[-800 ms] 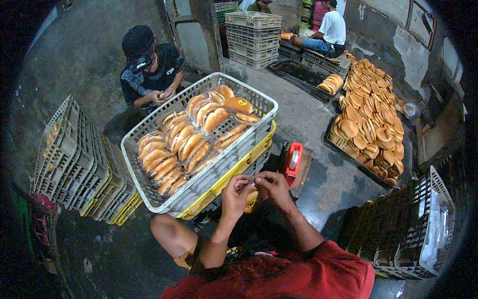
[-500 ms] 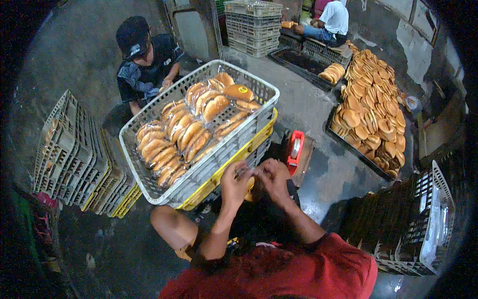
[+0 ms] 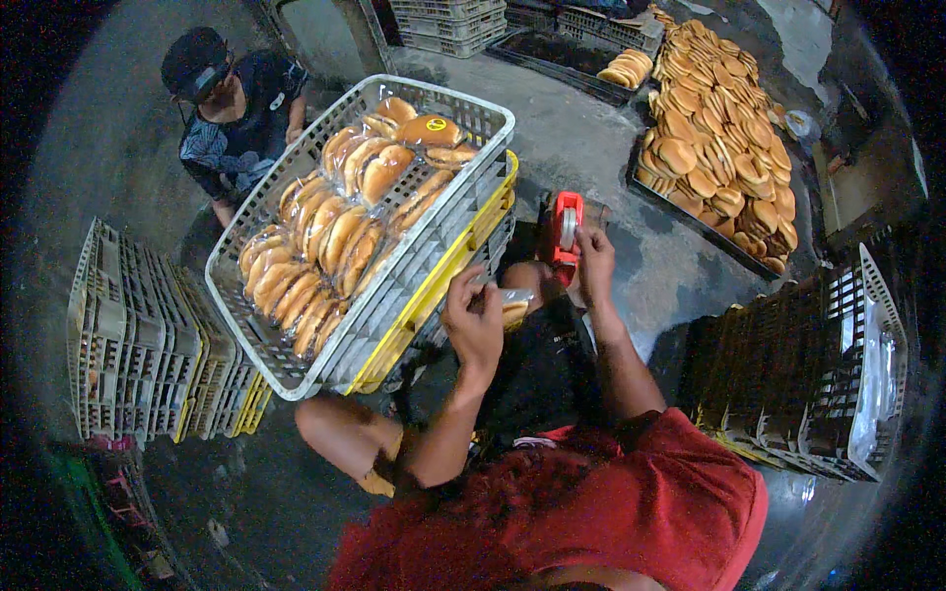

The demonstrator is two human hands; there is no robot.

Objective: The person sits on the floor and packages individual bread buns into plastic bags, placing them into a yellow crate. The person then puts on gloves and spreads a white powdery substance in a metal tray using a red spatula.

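Your left hand [image 3: 473, 317] is curled, fingers drawn in at the edge of a clear-bagged bun [image 3: 515, 312] — it sits above your lap, right of the grey crate [image 3: 426, 256] of packed buns. Your right hand [image 3: 595, 261], fingers bent, is at the red tape dispenser [image 3: 566, 236] — whether it pinches tape, I cannot tell.

Tape dispenser [image 3: 561, 248] glossy plastic; bun wrapper [image 3: 517, 295] shiny clear film; crate [image 3: 419, 251] matt plastic; shirt [image 3: 611, 502] matt cloth.
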